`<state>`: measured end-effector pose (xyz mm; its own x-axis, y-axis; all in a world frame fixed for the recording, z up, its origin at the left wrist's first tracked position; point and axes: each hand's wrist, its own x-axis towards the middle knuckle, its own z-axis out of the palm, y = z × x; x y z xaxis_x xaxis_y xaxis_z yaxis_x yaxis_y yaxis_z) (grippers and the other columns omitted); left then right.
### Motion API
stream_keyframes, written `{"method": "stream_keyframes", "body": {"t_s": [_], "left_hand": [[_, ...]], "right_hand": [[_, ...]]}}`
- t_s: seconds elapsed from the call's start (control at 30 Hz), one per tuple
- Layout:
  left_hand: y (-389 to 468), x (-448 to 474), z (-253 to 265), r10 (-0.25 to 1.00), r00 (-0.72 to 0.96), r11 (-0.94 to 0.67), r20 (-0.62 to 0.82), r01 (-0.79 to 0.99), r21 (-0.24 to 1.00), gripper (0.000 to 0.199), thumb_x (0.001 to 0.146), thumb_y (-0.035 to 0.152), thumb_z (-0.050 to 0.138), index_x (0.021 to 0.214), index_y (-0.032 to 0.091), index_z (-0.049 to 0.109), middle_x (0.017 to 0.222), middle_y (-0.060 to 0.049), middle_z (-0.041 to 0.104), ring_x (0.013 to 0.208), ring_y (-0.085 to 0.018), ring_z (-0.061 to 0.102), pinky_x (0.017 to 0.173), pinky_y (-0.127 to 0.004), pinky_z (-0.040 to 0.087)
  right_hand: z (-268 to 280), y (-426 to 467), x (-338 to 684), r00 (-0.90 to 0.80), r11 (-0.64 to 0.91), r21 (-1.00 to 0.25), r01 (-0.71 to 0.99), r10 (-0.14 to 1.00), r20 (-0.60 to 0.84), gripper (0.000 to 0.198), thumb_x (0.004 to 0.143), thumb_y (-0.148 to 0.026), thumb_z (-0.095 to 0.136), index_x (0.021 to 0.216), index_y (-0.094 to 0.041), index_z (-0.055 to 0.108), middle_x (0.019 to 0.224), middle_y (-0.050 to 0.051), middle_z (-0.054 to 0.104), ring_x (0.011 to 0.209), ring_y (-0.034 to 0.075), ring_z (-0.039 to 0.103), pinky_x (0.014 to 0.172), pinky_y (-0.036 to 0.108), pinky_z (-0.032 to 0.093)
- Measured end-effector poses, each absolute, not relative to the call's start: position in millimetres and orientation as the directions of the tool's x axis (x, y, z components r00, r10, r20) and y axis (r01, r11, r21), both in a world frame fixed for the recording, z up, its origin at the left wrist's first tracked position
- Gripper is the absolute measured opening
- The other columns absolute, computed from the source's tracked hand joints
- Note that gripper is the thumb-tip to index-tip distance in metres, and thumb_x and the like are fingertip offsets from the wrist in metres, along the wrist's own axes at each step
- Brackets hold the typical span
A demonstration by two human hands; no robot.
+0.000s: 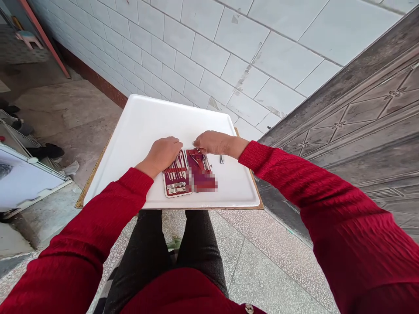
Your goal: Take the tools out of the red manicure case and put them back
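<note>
An open dark-red manicure case lies on a white tabletop. Its left half holds several slim metal tools under a strap, with nail clippers along the near end. More tools sit in the right half, whose lower part is blurred out. My left hand is closed at the case's upper left edge, its fingertips mostly hidden. Over the top of the right half, my right hand makes a pinch; whatever is between its fingers is too small to name. A loose nail clipper lies right of the case, below my right wrist.
Behind the table rises a white tiled wall. A dark panelled door stands close on the right. On the left is a white cabinet-like object, with a small stool farther back. My legs are against the table's near edge.
</note>
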<state>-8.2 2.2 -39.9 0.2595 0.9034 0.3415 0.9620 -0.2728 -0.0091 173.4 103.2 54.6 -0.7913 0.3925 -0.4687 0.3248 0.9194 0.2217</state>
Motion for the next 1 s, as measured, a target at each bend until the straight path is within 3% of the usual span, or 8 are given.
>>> {"method": "stream_keyframes", "body": {"t_s": [0.37,0.6,1.0], "left_hand": [[3.3,-7.0,-42.2,0.903,0.248,-0.27,0.351,0.963,0.014,0.027,0.102,0.017,0.049,0.089,0.016,0.073,0.094,-0.011,0.074,0.09,-0.028,0.069,0.071,-0.037,0.048],[1.8,-6.5,-39.3,0.905,0.244,-0.271,0.347,0.962,0.029,0.028,0.103,0.018,0.048,0.089,0.017,0.073,0.095,-0.011,0.074,0.091,-0.027,0.069,0.073,-0.037,0.048],[2.0,-7.1,-39.9,0.897,0.246,-0.277,0.367,0.96,0.032,0.028,0.102,0.018,0.048,0.088,0.017,0.073,0.094,-0.011,0.074,0.091,-0.028,0.069,0.072,-0.037,0.05]], "right_hand": [[47.0,93.2,172.0,-0.829,0.915,0.186,0.357,0.402,-0.388,0.015,0.095,-0.006,0.057,0.093,-0.013,0.071,0.094,0.01,0.072,0.076,0.018,0.055,0.069,0.032,0.029],[35.3,87.1,185.0,-0.855,0.891,0.215,0.4,0.447,-0.263,0.019,0.097,-0.008,0.052,0.099,-0.012,0.071,0.097,0.013,0.072,0.075,0.02,0.056,0.069,0.033,0.029],[44.2,79.1,178.8,-0.843,0.9,0.268,0.345,0.422,-0.332,0.019,0.101,-0.007,0.051,0.106,-0.01,0.07,0.103,0.015,0.073,0.08,0.023,0.061,0.068,0.033,0.03]]}}
